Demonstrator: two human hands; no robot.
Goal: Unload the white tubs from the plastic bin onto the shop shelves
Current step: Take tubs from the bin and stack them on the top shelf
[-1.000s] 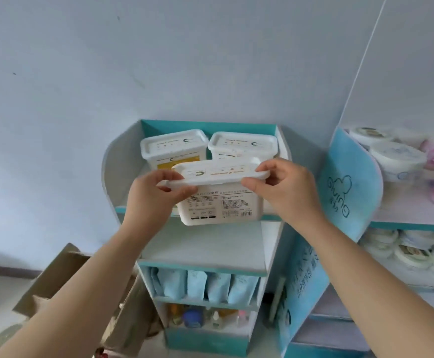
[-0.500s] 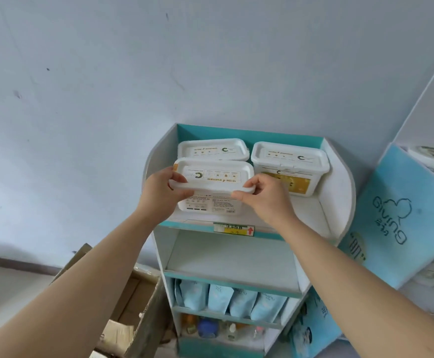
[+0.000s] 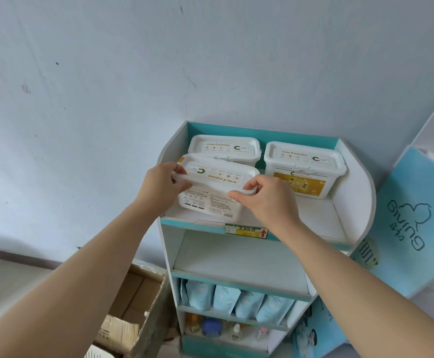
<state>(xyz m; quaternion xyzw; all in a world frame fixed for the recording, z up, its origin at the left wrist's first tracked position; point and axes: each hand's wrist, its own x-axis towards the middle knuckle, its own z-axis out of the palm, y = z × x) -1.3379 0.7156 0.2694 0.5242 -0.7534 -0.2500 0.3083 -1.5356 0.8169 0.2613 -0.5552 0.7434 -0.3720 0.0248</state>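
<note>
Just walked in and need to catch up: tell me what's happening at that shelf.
A person grips a white tub by its lid rim, left hand and right hand at either end, at the front left of the top shelf. Whether it fully rests there is unclear. Behind it stand the rear left tub and, at rear right, the yellow-labelled tub. A lower shelf holds blue pouches.

A small shop: a display shelf (image 3: 262, 254) with a price tag (image 3: 246, 230), rows of pouches (image 3: 239, 301), and branded panels (image 3: 414, 223).
</note>
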